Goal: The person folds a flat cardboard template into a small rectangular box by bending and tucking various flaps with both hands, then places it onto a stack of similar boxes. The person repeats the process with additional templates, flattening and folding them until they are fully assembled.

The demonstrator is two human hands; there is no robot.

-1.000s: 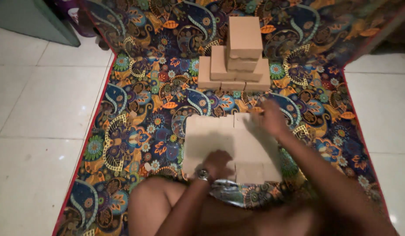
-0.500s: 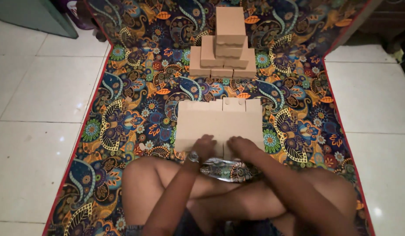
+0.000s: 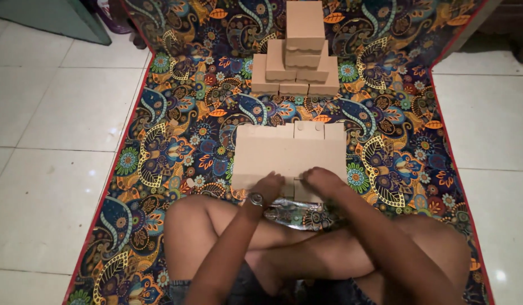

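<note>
A flat brown cardboard box blank [image 3: 290,155] lies unfolded on the patterned mat [image 3: 177,118] in front of my crossed legs. My left hand [image 3: 266,189] rests on its near edge with fingers curled onto the card; a bracelet sits at that wrist. My right hand [image 3: 325,182] presses on the same near edge just to the right, close to the left hand. Both hands touch the blank's near flaps.
A stack of folded brown cardboard boxes [image 3: 298,53] stands at the far end of the mat. A shiny silver wrapper [image 3: 298,214] lies between my legs and the blank. White floor tiles [image 3: 52,141] flank the mat on both sides.
My right hand has come back from the far right corner of the blank to its near edge, beside the left hand. The view has tilted and steadied.
</note>
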